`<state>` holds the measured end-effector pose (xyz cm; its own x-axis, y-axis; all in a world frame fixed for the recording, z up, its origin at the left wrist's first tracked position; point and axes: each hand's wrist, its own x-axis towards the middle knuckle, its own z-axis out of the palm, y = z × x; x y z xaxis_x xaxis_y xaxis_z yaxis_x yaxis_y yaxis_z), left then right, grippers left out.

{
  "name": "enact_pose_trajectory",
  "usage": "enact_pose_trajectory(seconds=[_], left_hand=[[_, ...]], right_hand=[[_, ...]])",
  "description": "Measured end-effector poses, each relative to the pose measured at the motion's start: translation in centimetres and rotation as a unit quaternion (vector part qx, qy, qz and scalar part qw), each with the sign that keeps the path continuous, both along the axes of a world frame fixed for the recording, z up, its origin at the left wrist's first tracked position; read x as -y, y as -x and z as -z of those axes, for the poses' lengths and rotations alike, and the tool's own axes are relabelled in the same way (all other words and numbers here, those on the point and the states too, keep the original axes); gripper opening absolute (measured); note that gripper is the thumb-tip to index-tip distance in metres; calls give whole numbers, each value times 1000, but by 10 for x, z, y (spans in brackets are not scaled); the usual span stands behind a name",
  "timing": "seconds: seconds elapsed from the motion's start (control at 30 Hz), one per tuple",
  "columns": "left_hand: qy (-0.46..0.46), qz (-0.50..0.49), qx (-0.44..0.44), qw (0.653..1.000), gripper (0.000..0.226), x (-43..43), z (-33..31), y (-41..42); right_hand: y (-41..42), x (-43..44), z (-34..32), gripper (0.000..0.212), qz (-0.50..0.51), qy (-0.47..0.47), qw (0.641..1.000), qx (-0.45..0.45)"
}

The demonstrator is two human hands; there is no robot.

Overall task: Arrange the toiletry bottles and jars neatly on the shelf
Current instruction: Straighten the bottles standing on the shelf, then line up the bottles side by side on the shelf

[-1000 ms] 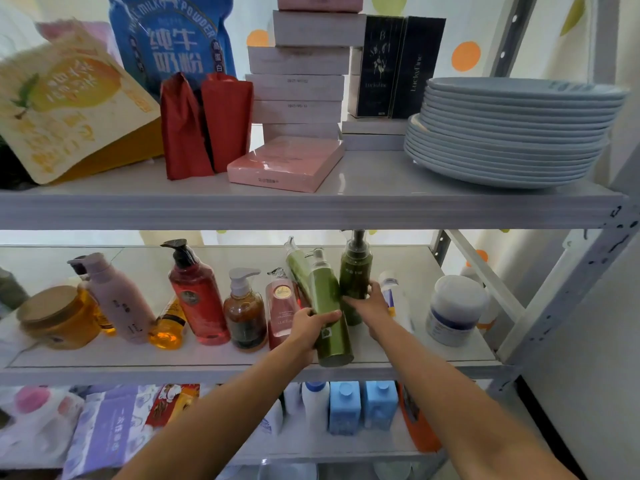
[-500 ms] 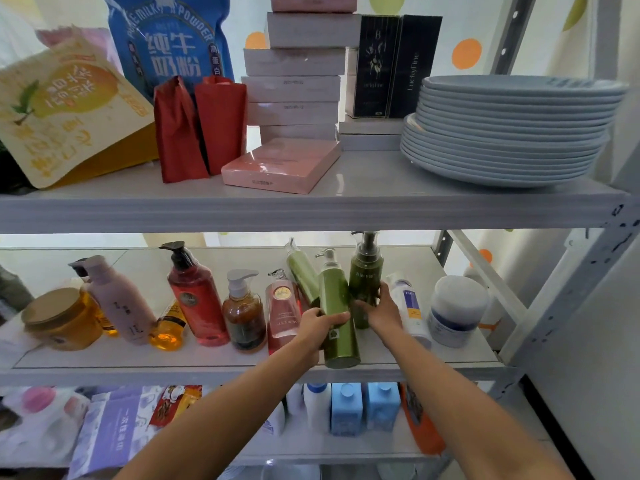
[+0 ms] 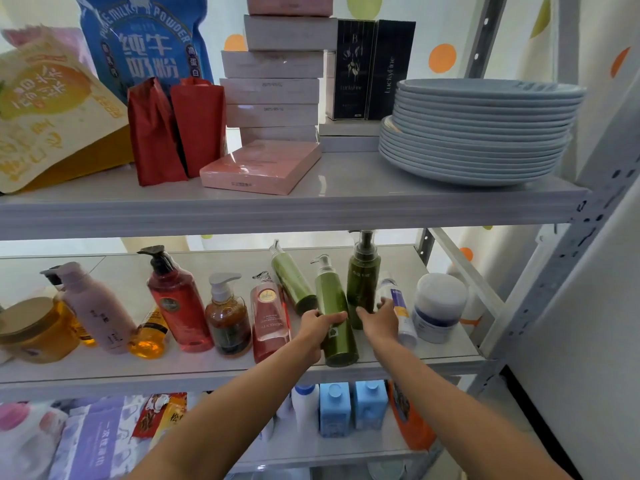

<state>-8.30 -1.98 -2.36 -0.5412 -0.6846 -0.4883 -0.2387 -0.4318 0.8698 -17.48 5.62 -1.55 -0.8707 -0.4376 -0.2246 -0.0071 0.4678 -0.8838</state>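
**Hands on the green bottles, middle shelf**

Left hand (image 3: 320, 323) wrapped around the light green pump bottle (image 3: 334, 313), thumb across its front, bottle standing close to the front edge of the middle shelf (image 3: 207, 370) with its long axis near upright, pump tipped slightly left. Right hand (image 3: 379, 322) set between the dark green pump bottle (image 3: 363, 282) and the slim white bottle (image 3: 398, 306), fingers loosely spread, touching or nearly touching both, closed on neither so far as can be seen. Dark green bottle upright, just behind and right of the light one. Third green bottle (image 3: 292, 280) leaning back-left, just beyond the left hand. Left hand nearer the leaning one; right nearer the white jar (image 3: 438, 306) at the row's end.

Probably mid-alignment of the green trio; next move likely depends on keeping the held bottle vertical while sliding it back.

Readable writing: "LuckyFine" on the black boxes (image 3: 375, 69); "PURE MILK POWDER" on the blue bag (image 3: 145, 46). Bottle labels too small to read.
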Motion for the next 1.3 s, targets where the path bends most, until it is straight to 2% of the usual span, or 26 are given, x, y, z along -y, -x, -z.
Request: enact_pose_trajectory(seconds=[0.1,0.27,0.33,0.57,0.67,0.73,0.83,0.9,0.97,1.07,1.13,1.2,1.3], left_hand=[[4,2,12,1000,55,2,5,5],[93,7,131,987,67,7,10,17],[101,26,157,982,69,10,13,20],[66,59,133,987,40,19,9,13],[91,82,128,984,34,20,8,5],[137,79,128,979,35,20,7,-1],[281,54,139,948,33,21,10,-16],[363,21,133,922,24,22,13,-32],[415,-3,124,902,16,24,18,-51],[447,-37,115,886,11,25,24,-80],[443,-57,112,888,8,27,30,-97],[414,-80,129,898,9,29,34,-112],[359,-110,169,911,18,36,40,-131]], right_hand=[[-16,-8,15,25,-15,11,1000,16],[-30,-9,27,39,-70,32,993,84],[-33,-8,29,45,-81,32,992,94],[-38,5,39,37,-75,16,994,77],[-38,7,37,35,-94,-12,994,51],[-41,7,34,40,-96,-38,995,8],[-53,9,29,50,-78,-76,982,-151],[-66,11,26,44,-79,-79,961,-252],[-79,16,25,35,-109,-63,948,-292],[-98,30,27,28,-162,-16,955,-247],[-109,39,28,31,-177,-12,963,-202],[-117,47,30,38,-188,-32,968,-164],[-127,56,29,41,-167,-53,968,-182]])
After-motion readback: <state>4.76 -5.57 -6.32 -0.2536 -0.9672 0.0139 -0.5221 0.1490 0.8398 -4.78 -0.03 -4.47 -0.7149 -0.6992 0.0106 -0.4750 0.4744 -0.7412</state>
